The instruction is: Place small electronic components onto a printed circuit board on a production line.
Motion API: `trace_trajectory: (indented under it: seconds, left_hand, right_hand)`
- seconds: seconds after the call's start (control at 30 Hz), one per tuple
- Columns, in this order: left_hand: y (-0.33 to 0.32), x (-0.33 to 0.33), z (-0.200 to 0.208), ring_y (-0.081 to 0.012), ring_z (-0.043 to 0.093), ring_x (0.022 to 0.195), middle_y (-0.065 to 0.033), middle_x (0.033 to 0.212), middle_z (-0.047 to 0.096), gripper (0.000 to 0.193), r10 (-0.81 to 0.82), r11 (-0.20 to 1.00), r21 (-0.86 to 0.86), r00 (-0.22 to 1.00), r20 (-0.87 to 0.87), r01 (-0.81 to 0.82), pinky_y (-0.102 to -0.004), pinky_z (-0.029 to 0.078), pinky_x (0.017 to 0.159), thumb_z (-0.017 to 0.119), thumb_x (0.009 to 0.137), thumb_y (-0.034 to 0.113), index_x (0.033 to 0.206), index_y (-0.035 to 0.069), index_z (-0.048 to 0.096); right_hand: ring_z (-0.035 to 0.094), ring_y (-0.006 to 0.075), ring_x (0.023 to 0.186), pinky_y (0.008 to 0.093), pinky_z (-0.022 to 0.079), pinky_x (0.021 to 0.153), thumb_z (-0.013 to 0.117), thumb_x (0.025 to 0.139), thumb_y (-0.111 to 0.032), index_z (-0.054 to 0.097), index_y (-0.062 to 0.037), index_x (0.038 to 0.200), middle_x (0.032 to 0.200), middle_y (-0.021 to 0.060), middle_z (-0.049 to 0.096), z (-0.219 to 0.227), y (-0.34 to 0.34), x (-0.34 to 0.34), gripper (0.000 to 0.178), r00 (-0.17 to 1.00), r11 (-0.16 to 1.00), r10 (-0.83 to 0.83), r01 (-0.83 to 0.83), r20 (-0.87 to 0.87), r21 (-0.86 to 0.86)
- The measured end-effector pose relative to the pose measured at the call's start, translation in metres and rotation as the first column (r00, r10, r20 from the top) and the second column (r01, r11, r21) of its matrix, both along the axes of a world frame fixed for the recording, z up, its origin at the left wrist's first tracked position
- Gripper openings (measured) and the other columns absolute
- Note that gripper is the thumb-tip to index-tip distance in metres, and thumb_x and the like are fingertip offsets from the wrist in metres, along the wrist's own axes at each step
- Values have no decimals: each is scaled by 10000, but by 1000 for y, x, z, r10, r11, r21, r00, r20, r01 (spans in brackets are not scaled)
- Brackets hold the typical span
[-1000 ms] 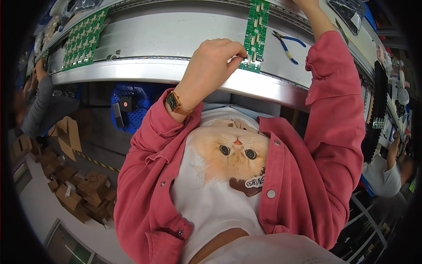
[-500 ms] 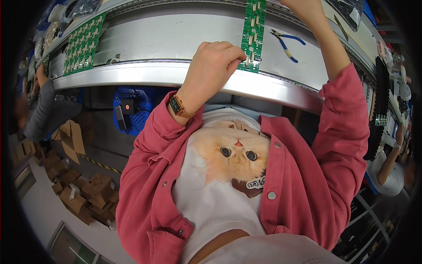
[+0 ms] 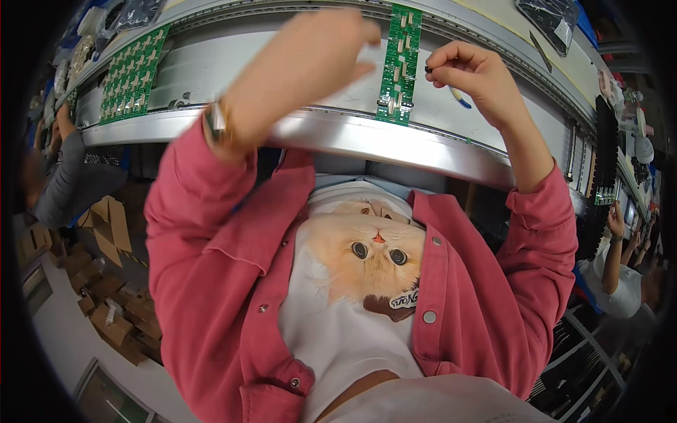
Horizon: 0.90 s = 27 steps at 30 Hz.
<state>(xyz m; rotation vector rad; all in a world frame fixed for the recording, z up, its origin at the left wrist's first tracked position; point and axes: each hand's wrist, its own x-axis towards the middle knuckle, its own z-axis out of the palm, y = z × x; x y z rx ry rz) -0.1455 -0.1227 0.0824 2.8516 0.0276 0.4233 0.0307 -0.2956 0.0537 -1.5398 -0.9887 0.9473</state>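
My left hand [image 3: 303,67], blurred by motion, is raised over the rail edge to the left of a narrow green circuit board [image 3: 395,88]. Its thumb and forefinger are apart, with nothing visible between them. To the board's right, my right hand [image 3: 469,74] pinches a small black component [image 3: 428,69] between thumb and fingertips. Several pale connectors stand along the board, and small dark parts sit at its near end. Behind my right hand lie wire cutters [image 3: 460,99]; only a blue-and-yellow handle end shows.
A wider green circuit board panel [image 3: 132,74] lies on the line at the left. A metal rail [image 3: 395,144] runs along the near edge. Tweezers [image 3: 541,51] and a dark tray [image 3: 550,17] are at the far right. Other people work at both sides.
My left hand has lifted off the board's near end and moved up and left. My right hand has come back from the far edge, a small black component now in its fingertips.
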Motion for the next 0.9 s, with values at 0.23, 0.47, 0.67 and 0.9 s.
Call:
trace_trajectory:
  seconds: [0.23,0.47,0.67,0.9]
  left_hand:
    - [119,130,-57,-396,607,750,-202,809,651,185,104,990,73,971,214,-122,-426,491,704,512,744,104,800,-9,647]
    - [100,161,-72,-384,613,714,-190,769,652,192,221,968,59,942,253,-243,-437,484,674,500,758,139,747,12,643]
    - [99,163,-76,-377,612,650,-179,712,646,204,256,933,182,927,275,-312,-451,472,634,489,775,156,703,27,631]
    - [95,165,-80,-379,605,621,-174,689,641,210,266,927,186,919,292,-327,-456,462,614,476,786,145,687,32,624]
  right_hand:
    - [608,125,762,208,492,741,611,781,21,654,15,886,822,70,647,-6,7,-19,114,999,998,21,-23,-30,-56]
    - [597,111,757,197,484,737,607,785,30,656,2,897,820,53,643,-16,0,-17,125,972,987,-15,52,235,-151]
    - [576,100,721,197,473,706,606,780,33,666,-15,882,819,29,648,-17,-2,-25,127,887,997,40,-8,460,-72]
    - [566,105,706,205,467,683,605,774,41,670,-19,857,822,25,648,-22,-8,-29,121,886,997,61,-31,461,-72]
